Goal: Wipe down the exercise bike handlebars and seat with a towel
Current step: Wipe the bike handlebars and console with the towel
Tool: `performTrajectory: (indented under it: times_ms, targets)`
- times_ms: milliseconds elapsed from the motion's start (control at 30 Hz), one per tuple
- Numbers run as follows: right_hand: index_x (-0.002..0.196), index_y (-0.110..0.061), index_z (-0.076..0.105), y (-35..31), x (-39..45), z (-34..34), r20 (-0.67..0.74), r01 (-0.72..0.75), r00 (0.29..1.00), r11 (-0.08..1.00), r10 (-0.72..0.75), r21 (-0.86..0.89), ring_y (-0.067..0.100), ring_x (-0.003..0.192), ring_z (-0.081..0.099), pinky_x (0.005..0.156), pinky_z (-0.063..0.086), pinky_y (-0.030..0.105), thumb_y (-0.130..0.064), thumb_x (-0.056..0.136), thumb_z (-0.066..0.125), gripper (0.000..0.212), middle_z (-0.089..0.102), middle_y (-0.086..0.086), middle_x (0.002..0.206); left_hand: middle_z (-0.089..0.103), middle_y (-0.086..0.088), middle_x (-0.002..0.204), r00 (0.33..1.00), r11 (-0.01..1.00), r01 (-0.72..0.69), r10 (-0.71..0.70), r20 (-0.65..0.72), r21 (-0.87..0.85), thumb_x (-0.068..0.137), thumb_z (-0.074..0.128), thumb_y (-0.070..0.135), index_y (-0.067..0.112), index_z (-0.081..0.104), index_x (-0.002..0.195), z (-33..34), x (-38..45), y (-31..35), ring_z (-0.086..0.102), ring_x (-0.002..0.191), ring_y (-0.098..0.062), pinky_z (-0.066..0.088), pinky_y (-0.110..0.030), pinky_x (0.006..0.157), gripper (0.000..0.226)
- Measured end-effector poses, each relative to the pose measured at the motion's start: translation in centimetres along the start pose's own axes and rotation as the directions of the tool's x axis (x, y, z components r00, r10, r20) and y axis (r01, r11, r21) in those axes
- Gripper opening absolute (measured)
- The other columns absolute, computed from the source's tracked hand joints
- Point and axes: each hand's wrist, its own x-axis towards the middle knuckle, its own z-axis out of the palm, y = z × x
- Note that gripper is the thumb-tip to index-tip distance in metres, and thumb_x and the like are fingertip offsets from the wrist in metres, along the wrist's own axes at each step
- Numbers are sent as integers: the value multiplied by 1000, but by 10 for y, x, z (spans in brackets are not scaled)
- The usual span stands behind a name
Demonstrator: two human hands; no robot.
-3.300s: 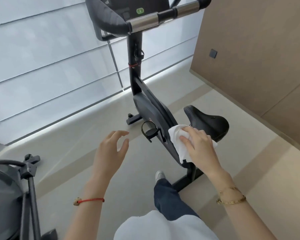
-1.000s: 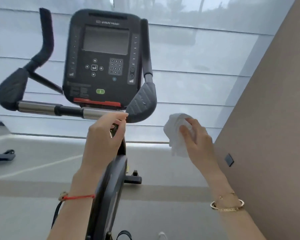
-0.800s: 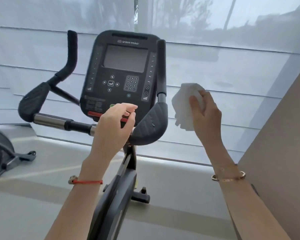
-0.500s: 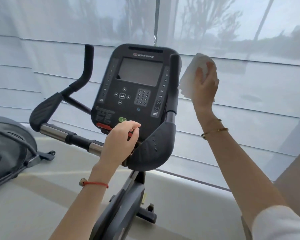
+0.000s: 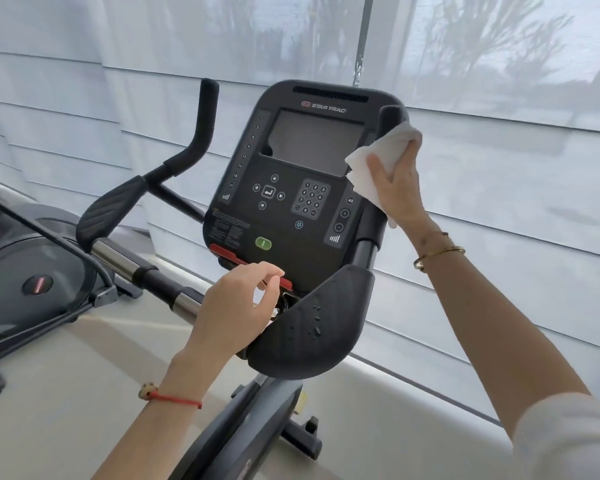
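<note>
Two hands work the bike: your right hand (image 5: 397,183) clamps the white towel (image 5: 378,161) around the right upright handlebar (image 5: 390,116) beside the console (image 5: 302,188); your left hand (image 5: 234,306), fingers loosely curled, rests at the crossbar (image 5: 136,268). Another machine (image 5: 25,271) stands left.

Matt black handlebar (image 5: 312,327), white cloth towel (image 5: 378,157)
</note>
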Motion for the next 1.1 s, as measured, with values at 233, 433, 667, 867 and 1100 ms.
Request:
performTrajectory:
  times_ms: [233,433,667,867,1100]
  targets:
    - [137,-31,25,-9,15,12,-149,-95,983,992,106,82,20,103,62,92,51,42,-61,85,57,68,64,-3,117,71,10,89,1000,998,-7,6,16,70,89,49,39,29,67,103,-6,2,-11,54,72,-3,34,-3,68,25]
    - [146,-35,25,1,5,16,-135,-266,951,959,278,100,27,104,58,95,46,35,-64,87,57,74,60,2,115,71,14,92,997,998,61,-62,42,35,91,46,38,33,67,104,-3,-1,-14,54,74,-5,30,-1,66,25]
    - [142,-23,32,12,-28,11,73,-421,907,887,415,191,19,99,67,84,56,22,-71,71,68,93,65,2,116,72,10,95,997,997,55,-57,48,52,89,42,44,31,68,103,2,-1,-18,65,82,-11,45,-14,74,32]
    - [137,-9,24,-31,13,4,-121,-8,993,999,2,-47,20,110,53,89,44,31,-47,86,63,75,48,9,133,72,12,95,997,997,50,-54,63,51,90,40,45,32,68,103,2,-2,-17,65,81,-10,43,-11,74,33]
    - [148,-16,18,-36,32,7,-172,-74,983,996,65,-45,21,101,56,82,40,23,-53,90,56,79,56,1,117,72,13,96,996,997,64,-66,56,42,90,41,46,33,68,105,2,-3,-20,65,82,-9,46,-14,76,33]
